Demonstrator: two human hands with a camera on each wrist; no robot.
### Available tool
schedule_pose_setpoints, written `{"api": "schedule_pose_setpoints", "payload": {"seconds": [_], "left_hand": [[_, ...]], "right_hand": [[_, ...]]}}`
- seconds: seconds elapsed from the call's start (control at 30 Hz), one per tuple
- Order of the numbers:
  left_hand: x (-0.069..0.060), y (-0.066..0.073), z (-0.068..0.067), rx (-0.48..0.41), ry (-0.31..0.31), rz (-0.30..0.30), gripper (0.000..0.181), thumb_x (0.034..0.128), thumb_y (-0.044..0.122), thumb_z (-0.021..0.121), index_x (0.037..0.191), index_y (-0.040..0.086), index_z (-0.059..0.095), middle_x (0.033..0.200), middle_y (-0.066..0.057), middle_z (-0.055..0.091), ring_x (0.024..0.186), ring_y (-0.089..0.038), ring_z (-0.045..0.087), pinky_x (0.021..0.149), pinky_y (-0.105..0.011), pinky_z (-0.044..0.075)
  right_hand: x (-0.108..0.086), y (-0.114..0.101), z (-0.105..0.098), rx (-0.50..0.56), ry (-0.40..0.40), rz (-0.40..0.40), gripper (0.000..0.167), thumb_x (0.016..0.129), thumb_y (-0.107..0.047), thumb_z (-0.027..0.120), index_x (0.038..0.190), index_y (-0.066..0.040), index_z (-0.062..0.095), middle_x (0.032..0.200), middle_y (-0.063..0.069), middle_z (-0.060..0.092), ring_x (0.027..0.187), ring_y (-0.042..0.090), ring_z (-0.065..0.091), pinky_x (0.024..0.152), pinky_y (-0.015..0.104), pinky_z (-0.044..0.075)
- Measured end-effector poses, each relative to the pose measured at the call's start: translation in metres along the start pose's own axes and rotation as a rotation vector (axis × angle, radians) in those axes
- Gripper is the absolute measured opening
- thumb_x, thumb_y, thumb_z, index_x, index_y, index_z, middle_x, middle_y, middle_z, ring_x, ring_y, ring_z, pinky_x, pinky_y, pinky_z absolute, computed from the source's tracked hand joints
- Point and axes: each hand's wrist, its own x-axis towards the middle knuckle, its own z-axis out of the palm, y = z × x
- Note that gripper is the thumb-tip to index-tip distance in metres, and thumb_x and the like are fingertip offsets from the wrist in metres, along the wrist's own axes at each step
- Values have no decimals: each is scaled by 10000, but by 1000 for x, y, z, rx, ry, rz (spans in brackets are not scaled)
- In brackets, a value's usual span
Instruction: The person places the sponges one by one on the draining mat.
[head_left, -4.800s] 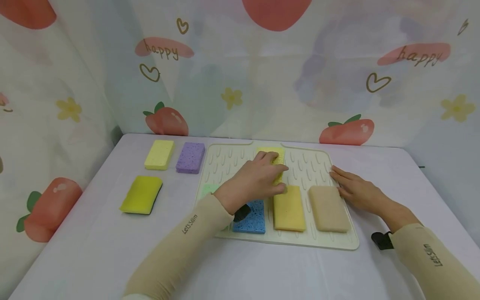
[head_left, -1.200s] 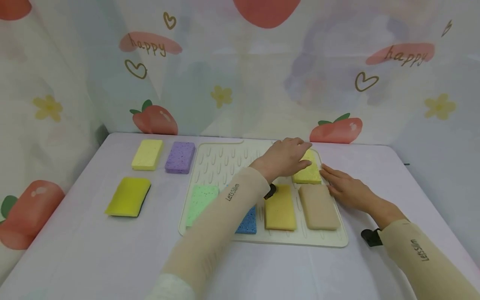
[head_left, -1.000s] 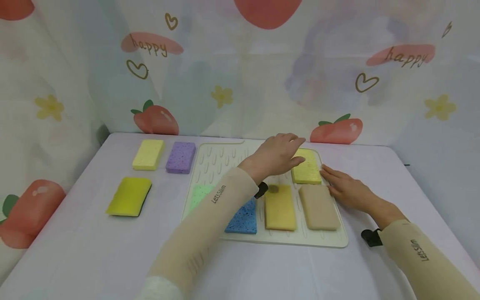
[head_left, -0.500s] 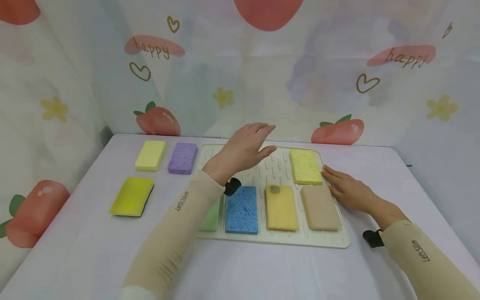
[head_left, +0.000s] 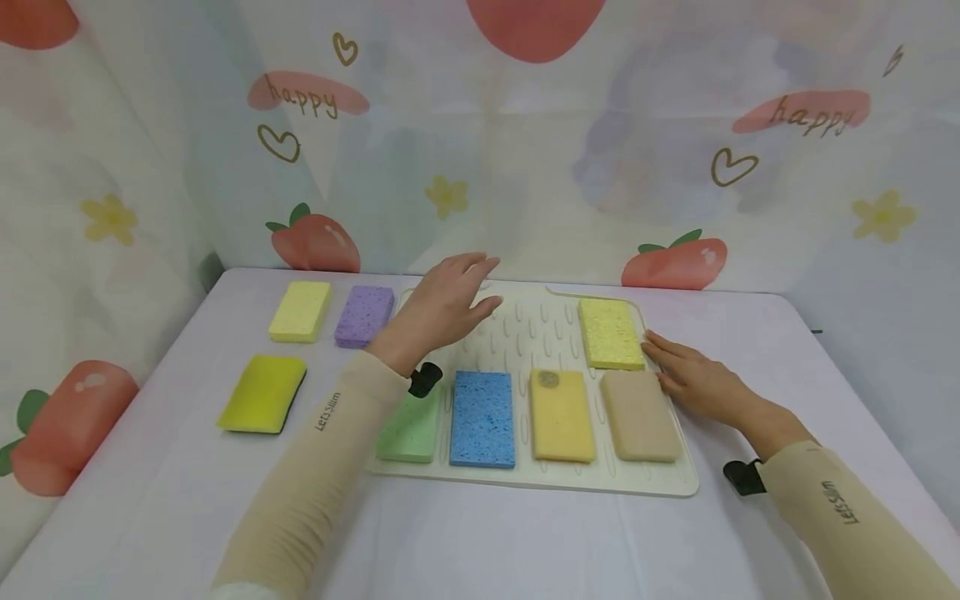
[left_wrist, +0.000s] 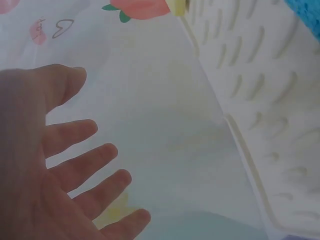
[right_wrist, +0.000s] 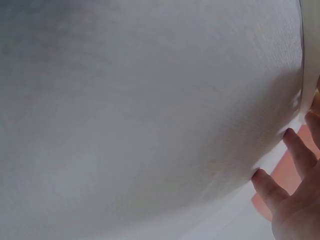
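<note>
My left hand (head_left: pixel 438 308) hovers over the back left part of the cream mat (head_left: pixel 525 482), fingers spread and holding nothing; the left wrist view shows the same hand (left_wrist: pixel 75 170) beside the mat's edge (left_wrist: pixel 240 145). My right hand (head_left: pixel 705 383) rests flat at the mat's right edge, its fingertips touching the rim. Near it on the mat lie a speckled yellow sponge (head_left: pixel 611 333) and a beige sponge (head_left: pixel 640 416). Along the front row are also a yellow-orange sponge (head_left: pixel 562 421), a blue sponge (head_left: pixel 482 419) and a green sponge (head_left: pixel 411 433), partly covered by my left wrist.
Left of the mat on the table (head_left: pixel 480 542) lie a purple sponge (head_left: pixel 364 315), a pale yellow sponge (head_left: pixel 300 311) and a bright yellow sponge with a dark underside (head_left: pixel 262 393). A printed curtain (head_left: pixel 510 167) hangs behind the table.
The speckled yellow sponge, under my left hand at the mat's back middle earlier, now lies at its back right. My left hand has let go and moved left. My right hand stays at the rim.
</note>
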Motion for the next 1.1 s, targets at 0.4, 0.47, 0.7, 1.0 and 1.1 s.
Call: {"api": "schedule_pose_setpoints", "payload": {"seconds": [0.4, 0.47, 0.7, 1.0, 1.1], "left_hand": [[-18, -51, -1, 24, 16, -127, 568, 1008, 283, 573, 1509, 75, 401, 1549, -178, 402, 1420, -362, 403, 1158, -499, 368], [-20, -59, 0, 33, 17, -141, 568, 1003, 271, 579, 1505, 69, 407, 1547, -187, 401, 1419, -369, 401, 1159, -504, 366], [-31, -77, 5, 59, 0, -194, 566, 993, 252, 591, 1506, 84, 418, 1555, -200, 382, 1433, -384, 372, 1182, -508, 332], [-47, -100, 12, 48, -21, -246, 526, 986, 191, 566, 1482, 62, 445, 1544, -246, 370, 1413, -468, 354, 1136, -597, 349], [-52, -104, 15, 47, -45, -273, 515, 988, 191, 559, 1476, 62, 454, 1541, -254, 369, 1407, -486, 349, 1132, -625, 335]], "right_hand": [[1, 1, 0, -9, -1, 0, 558, 1022, -178, 503, 1525, 1, 339, 1616, 199, 262, 1420, 476, 321, 1066, 663, 366], [2, 1, 0, -10, -2, 3, 559, 1022, -178, 501, 1526, -1, 337, 1617, 196, 259, 1421, 474, 319, 1066, 665, 365], [3, 0, -2, -5, -3, -1, 557, 1017, -158, 499, 1521, 14, 338, 1613, 208, 260, 1420, 480, 316, 1072, 663, 360], [2, 0, 0, 6, -4, 0, 554, 1021, -165, 498, 1520, 17, 339, 1612, 213, 258, 1422, 485, 309, 1075, 669, 351], [3, 0, 0, 9, -8, -1, 554, 1020, -162, 498, 1519, 20, 338, 1610, 218, 258, 1421, 489, 307, 1077, 669, 348]]}}
